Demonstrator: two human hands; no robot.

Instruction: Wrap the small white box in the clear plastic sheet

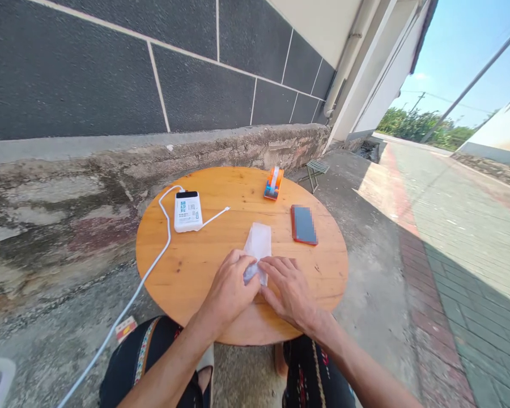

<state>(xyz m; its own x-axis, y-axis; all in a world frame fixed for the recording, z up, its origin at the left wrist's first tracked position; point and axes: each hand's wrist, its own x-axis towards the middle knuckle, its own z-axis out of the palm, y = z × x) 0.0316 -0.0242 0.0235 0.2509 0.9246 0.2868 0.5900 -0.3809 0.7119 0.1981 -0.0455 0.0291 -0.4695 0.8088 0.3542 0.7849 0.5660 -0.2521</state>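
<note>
A thin white tissue (258, 241), folded into a narrow strip, lies on the round wooden table (221, 309) near its front middle. My left hand (233, 283) is on its lower left side, with thumb and fingers closed on the edge. From the right, my right hand (287, 286) holds the opposite edge, fingers bent over it and thumb drawn in below. The fingertips of both hands nearly meet over the lower part of the tissue and partly hide it.
Right of the tissue lies a phone (305, 225) in a red case. An orange tape dispenser (273, 183) stands at the back. On the left is a white power bank (187, 212) with a short lead and a long white cable (148, 271) hanging off the table. Behind runs a wall (204, 96); a folding stool (315, 171) stands beyond.
</note>
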